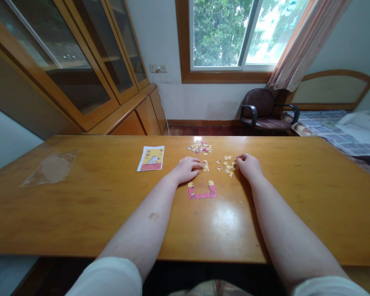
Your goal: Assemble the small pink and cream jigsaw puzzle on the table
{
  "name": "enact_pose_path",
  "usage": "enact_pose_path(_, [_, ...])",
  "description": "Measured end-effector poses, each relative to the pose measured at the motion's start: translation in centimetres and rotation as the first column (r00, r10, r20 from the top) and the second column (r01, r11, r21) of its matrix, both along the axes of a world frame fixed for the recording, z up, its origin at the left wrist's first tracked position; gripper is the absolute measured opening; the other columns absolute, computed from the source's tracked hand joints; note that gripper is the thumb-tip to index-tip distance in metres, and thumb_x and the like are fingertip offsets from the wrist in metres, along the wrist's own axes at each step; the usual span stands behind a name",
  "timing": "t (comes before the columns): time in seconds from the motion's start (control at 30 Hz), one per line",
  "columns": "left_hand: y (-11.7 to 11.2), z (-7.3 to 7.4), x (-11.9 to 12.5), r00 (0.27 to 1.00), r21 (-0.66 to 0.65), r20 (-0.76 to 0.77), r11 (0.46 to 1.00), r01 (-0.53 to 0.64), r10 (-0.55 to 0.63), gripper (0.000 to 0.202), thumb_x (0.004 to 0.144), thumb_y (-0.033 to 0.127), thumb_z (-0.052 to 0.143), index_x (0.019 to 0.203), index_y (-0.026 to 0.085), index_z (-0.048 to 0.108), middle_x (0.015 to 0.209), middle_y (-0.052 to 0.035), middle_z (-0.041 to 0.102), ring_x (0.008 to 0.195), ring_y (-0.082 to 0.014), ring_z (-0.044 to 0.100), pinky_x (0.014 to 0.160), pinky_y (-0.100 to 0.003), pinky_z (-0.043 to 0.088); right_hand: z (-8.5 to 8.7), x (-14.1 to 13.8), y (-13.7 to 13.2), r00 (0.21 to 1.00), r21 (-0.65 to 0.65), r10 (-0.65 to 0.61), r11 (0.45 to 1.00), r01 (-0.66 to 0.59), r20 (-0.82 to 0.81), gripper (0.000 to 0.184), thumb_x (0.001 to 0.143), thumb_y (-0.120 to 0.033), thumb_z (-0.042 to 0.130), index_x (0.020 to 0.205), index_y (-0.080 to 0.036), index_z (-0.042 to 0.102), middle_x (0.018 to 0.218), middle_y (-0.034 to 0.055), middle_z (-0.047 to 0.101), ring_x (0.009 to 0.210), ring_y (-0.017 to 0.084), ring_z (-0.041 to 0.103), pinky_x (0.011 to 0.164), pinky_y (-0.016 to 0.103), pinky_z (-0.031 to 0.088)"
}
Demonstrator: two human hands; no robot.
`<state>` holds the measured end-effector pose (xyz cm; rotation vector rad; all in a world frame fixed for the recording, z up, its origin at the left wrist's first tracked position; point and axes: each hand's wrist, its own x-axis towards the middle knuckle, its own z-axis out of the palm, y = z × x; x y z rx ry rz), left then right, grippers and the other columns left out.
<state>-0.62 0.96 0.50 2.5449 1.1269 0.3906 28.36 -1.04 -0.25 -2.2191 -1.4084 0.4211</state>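
My left hand (188,169) rests low over the table, its fingers loosely stretched and apart. Its fingertips touch the edge of a small joined strip of yellow puzzle pieces (206,166). My right hand (249,165) has thumb and fingers pinched together on a puzzle piece (234,164), mostly hidden by the fingertips. Just left of that hand lies a loose group of yellow puzzle pieces (228,167). Nearer to me is a U-shaped, partly joined puzzle border (202,195), pink along the bottom with yellow upper ends.
Beyond my hands sits a pile of mixed puzzle pieces (200,147). A picture card (151,158) with a spotted animal lies to the left, and a clear plastic bag (51,168) farther left. An armchair (262,109) stands past the wooden table's (111,222) far edge.
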Motion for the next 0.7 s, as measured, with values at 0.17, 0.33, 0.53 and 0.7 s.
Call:
enact_pose_path(0.17, [0.1, -0.1, 0.0, 1.000, -0.004, 0.003, 1.000, -0.013, 0.013, 0.029, 0.088, 0.030, 0.053, 0.108, 0.028, 0.074, 0.128, -0.0046, 0.063, 0.122, -0.0247, 0.053, 0.109, -0.043, 0.038, 0.0, 0.1, 0.1, 1.000, -0.003, -0.016, 1.000, 0.016, -0.003, 0.026, 0.083, -0.030, 0.055, 0.099, -0.017, 0.072, 0.092, 0.0081, 0.073, 0.081, 0.018, 0.064, 0.068, 0.025, 0.043])
enact_pose_path(0.33, [0.1, -0.3, 0.0, 1.000, 0.013, -0.002, 1.000, -0.008, 0.008, 0.029, 0.088, 0.030, 0.052, 0.107, 0.028, 0.074, 0.127, -0.0047, 0.063, 0.121, -0.0242, 0.054, 0.108, -0.043, 0.039, -0.6, -0.3, 0.2, 0.957, 0.133, 0.279, 0.949, -0.287, 0.075, 0.030, 0.088, -0.028, 0.050, 0.105, -0.018, 0.072, 0.107, 0.0086, 0.072, 0.096, 0.021, 0.064, 0.084, 0.031, 0.045])
enact_pose_path(0.53, [0.1, -0.3, 0.0, 1.000, 0.024, 0.005, 1.000, -0.017, 0.017, 0.029, 0.088, 0.030, 0.053, 0.107, 0.028, 0.074, 0.125, -0.0047, 0.065, 0.120, -0.0245, 0.055, 0.108, -0.043, 0.040, -1.0, -1.7, 0.2, 0.728, 0.093, 0.644, 0.731, -0.676, 0.235, 0.031, 0.093, -0.032, 0.046, 0.103, -0.026, 0.074, 0.121, 0.0044, 0.069, 0.112, 0.023, 0.059, 0.102, 0.042, 0.036])
enact_pose_path(0.7, [0.2, -0.4, 0.0, 1.000, 0.025, -0.003, 1.000, -0.019, 0.019, 0.029, 0.088, 0.031, 0.053, 0.107, 0.028, 0.074, 0.126, -0.0047, 0.064, 0.120, -0.0246, 0.054, 0.107, -0.043, 0.040, -0.9, -2.3, -0.1, 0.695, 0.000, 0.662, 0.724, -0.690, 0.279, 0.034, 0.095, -0.037, 0.045, 0.116, -0.029, 0.070, 0.130, 0.0026, 0.064, 0.121, 0.025, 0.053, 0.105, 0.046, 0.031])
